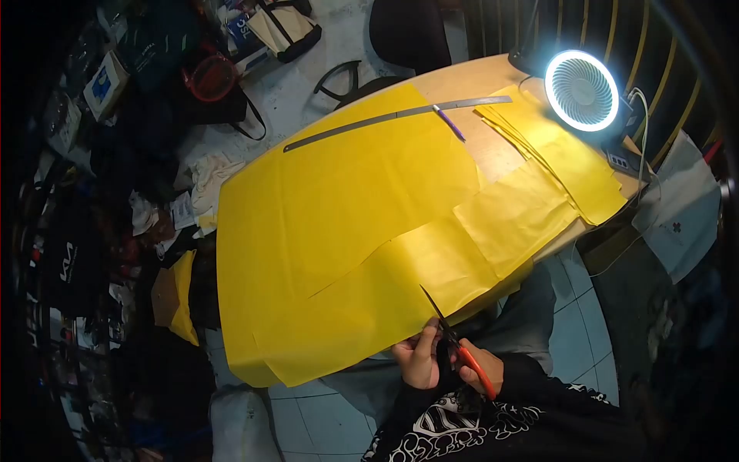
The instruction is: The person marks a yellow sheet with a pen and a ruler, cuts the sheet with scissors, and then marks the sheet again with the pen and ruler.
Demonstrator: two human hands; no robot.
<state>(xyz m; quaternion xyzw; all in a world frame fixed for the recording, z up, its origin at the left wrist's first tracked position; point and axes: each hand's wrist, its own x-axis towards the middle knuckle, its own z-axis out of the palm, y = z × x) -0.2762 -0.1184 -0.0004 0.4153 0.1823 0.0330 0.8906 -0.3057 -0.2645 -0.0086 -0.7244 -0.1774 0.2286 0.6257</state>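
Observation:
A large yellow sheet (pixel 331 231), which looks like thin fabric, covers much of the table and hangs over the near edge. My right hand (pixel 486 368) grips a pair of scissors (pixel 477 369) by the orange handles. Their dark blades point up and left over the sheet's near edge. Close beside the blades, my left hand (pixel 418 363) is closed, with its thumb and fingertips at the edge of the sheet. Its exact hold is partly hidden. A long slit or line runs across the sheet in front of the hands.
A metal ruler (pixel 396 115) and a purple pen (pixel 449 123) lie at the far side. Folded yellow pieces (pixel 566 165) are stacked to the right. A lit ring-shaped fan lamp (pixel 582 91) stands at the table's right end. Clutter fills the floor at left.

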